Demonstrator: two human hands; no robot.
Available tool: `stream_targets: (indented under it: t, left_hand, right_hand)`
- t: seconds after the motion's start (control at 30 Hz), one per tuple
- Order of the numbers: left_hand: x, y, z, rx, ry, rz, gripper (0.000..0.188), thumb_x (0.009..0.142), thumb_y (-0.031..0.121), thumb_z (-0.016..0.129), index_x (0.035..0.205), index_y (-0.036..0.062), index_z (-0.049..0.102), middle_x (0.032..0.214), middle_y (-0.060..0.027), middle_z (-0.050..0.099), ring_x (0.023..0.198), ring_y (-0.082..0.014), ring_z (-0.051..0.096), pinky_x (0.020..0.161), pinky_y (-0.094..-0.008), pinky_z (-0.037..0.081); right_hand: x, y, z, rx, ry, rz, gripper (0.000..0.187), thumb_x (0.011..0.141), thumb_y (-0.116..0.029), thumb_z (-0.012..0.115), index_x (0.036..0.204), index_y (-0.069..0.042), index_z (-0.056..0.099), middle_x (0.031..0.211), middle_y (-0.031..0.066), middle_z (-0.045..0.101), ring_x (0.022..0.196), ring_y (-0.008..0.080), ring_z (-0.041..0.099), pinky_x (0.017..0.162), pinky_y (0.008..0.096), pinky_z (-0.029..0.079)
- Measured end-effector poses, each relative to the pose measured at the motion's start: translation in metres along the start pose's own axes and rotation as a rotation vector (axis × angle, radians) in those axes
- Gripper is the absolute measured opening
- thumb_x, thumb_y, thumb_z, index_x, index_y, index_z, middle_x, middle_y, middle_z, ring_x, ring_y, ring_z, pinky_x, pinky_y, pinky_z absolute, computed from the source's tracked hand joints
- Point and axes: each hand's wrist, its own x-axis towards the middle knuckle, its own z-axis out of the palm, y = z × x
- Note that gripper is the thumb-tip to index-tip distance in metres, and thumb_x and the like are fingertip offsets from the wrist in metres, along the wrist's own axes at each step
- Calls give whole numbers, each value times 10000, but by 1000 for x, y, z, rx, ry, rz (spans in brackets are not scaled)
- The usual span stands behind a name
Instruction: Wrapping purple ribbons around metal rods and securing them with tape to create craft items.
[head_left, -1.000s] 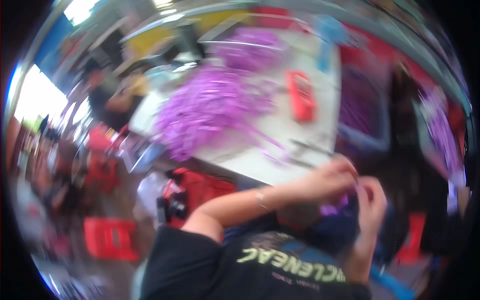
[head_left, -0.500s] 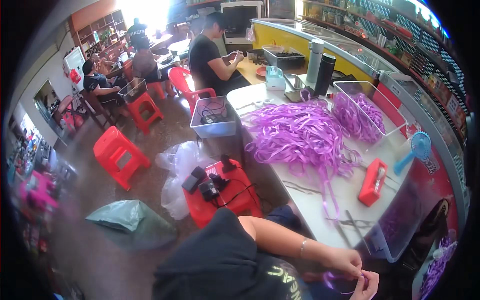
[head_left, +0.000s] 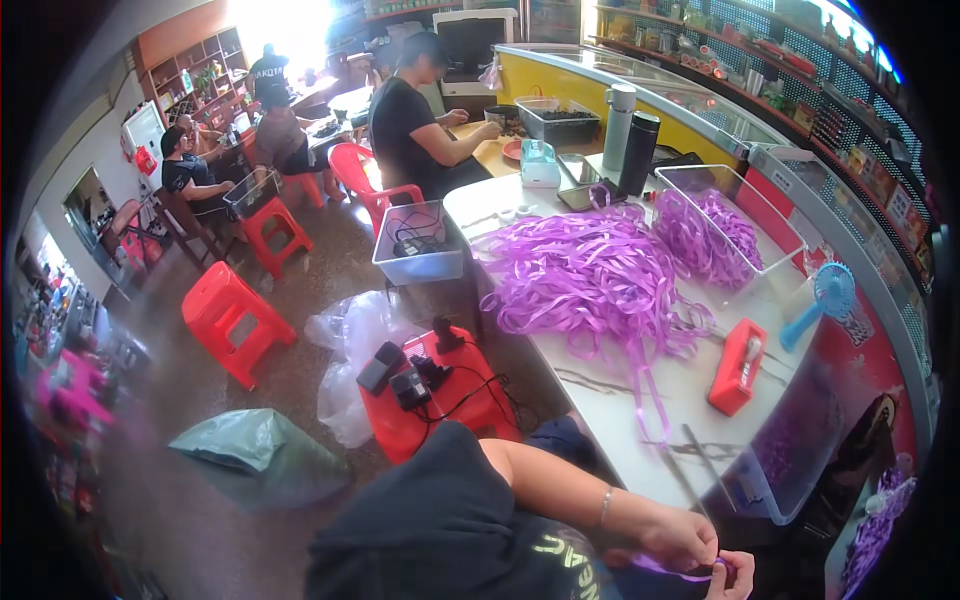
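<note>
Ribbon strip point(head_left: 672, 571): since the earlier view, its curl has flattened; we see it over our lap, beside the table point(head_left: 590, 362).
Left hand point(head_left: 685, 538): pinching the strip, apparently for fine control.
Right hand point(head_left: 736, 577): fingertips closed on it, seemingly steadying.
Purple ribbon pile point(head_left: 590, 270): heaped on the table, likely within our reach.

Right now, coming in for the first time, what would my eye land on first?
Most likely the big heap of purple ribbon piled on the white table, with more in a clear bin beside it. Next, the bright red stool left of the table, holding black adapters. At the lower right, the person's fingers pinch a purple strip.
</note>
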Motion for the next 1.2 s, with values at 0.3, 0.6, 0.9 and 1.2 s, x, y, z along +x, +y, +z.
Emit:
stream_targets:
  t: [0.3, 0.6, 0.9, 1.2]
  left_hand:
    - [3, 1, 4, 30, -48, -67, 141, 777, 140, 637, 703, 35, 578, 578, 12, 507, 483, -64, 442, 421, -188, 329]
    - [7, -3, 4, -41, 25, -165, 77, 755, 82, 652, 726, 26, 607, 625, 11, 559, 533, -71, 495, 485, -201, 401]
    - [10, 6, 12, 152, 125, 21, 132, 748, 142, 659, 742, 19, 610, 612, 8, 550, 553, -65, 482, 489, -203, 362]
    - [28, -18, 1, 468, 210, 358, 182, 761, 171, 650, 728, 6, 583, 704, -21, 560, 655, -93, 521, 652, -214, 429]
  right_hand:
    - [-7, 5, -5, -59, 40, 49, 119, 839, -68, 583, 920, 18, 590, 852, 80, 595, 794, 165, 546, 739, 264, 437]
    - [-10, 5, -5, -32, 44, 80, 133, 841, -71, 581, 929, 28, 587, 870, 94, 598, 788, 172, 550, 738, 268, 443]
    - [-22, 9, 18, 46, 541, 327, 228, 899, -172, 512, 999, 26, 564, 847, 89, 567, 756, 155, 547, 668, 259, 454]
    - [-37, 41, 39, 730, 311, 415, 303, 900, -85, 469, 1195, -16, 453, 1088, 73, 549, 901, 128, 542, 723, 213, 430]
